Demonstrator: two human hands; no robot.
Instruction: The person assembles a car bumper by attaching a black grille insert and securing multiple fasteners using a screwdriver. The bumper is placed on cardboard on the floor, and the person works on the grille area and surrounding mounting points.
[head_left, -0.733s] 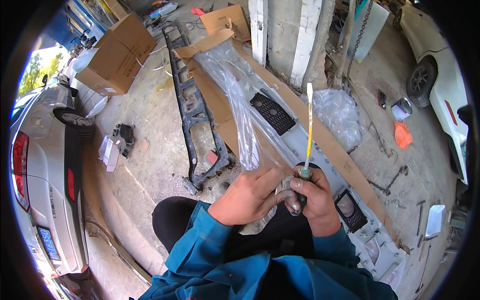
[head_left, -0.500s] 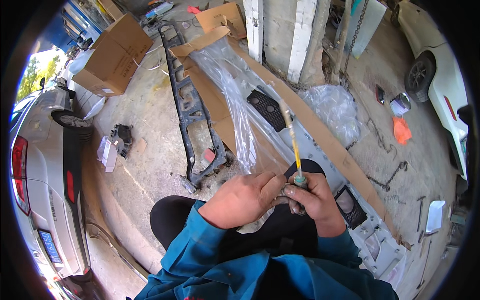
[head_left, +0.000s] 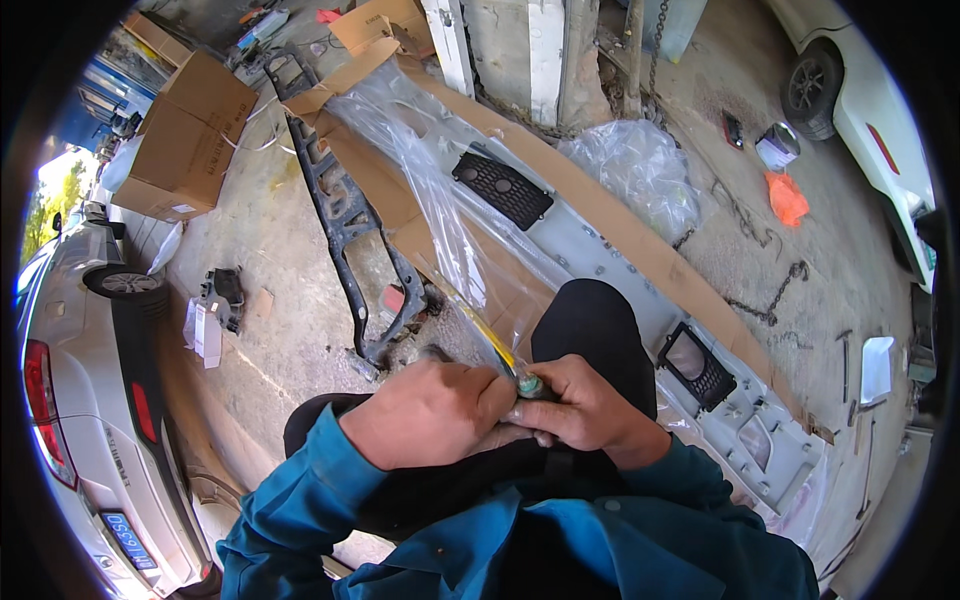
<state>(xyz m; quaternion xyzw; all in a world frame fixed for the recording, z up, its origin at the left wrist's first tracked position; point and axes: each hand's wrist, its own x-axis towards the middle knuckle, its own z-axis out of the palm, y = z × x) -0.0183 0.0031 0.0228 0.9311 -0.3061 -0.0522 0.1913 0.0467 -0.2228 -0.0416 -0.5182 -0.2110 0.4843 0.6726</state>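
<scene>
My right hand (head_left: 590,405) is closed round the green end of a slender yellow-and-silver rod-like tool (head_left: 492,337), which points away from me, up and to the left. Right beside it my left hand (head_left: 425,412) is closed, its fingertips bunched against the right hand's fingers. Whatever the left fingers pinch is hidden behind the knuckles. Both hands are over my lap, between my dark-trousered knees. Beyond my right knee lies a long grey bumper (head_left: 590,250), with black mesh grilles (head_left: 503,190) on it, on opened cardboard and clear plastic film.
A black metal frame (head_left: 345,225) lies on the concrete left of the cardboard. Clear plastic (head_left: 635,180) is bunched near the pillar. A large carton (head_left: 185,135) stands far left. Cars flank the space: a silver one (head_left: 75,370) left, a white one (head_left: 875,110) right.
The tool has swung from nearly upright to slanting up-left. My hands have moved left and slightly down, still together. The whole view has shifted a little.
</scene>
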